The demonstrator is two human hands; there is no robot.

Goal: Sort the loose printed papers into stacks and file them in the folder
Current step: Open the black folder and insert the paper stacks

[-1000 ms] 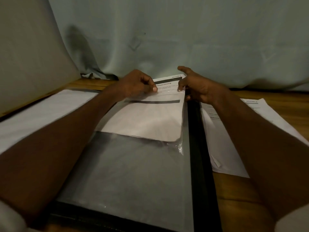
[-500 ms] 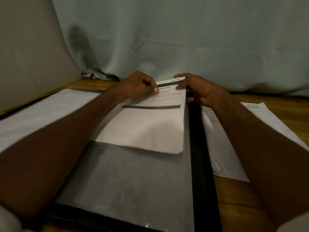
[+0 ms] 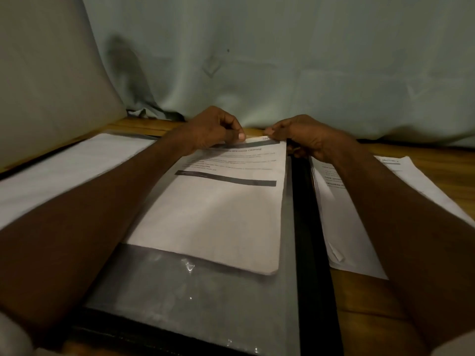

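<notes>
**Feeding a printed sheet into the folder's clear sleeve**

Pinching the far edge of a printed sheet (image 3: 221, 214) from both sides, our two hands work at the far end of an open black folder (image 3: 308, 227) that lies on the wooden worktop (image 3: 359, 299).

Our left hand (image 3: 210, 129) has its fingers curled, and its grip is clamped on the sheet's far left part, the thumb pressed flat on top near the dark header bar. Our right hand (image 3: 303, 136) pinches the sheet's far right corner, its grip likewise closed on the paper with the fingertips on the upper face.

The sheet sits partly inside a transparent plastic sleeve (image 3: 205, 304) in the folder. Its near edge lies about halfway along the sleeve, with the near half of the pocket showing grey and glossy. The sheet's right edge runs just beside the folder's black spine strip. Printed text and a second dark bar cross the sheet's far half; the wording is too blurred to read.

To the right of the folder, a stack of loose printed papers (image 3: 354, 227) lies on the worktop, partly under our right forearm. To the left, another white sheet (image 3: 64, 176) lies flat, passing under our left forearm. A pale cloth backdrop (image 3: 282, 60) hangs at the far side.
</notes>
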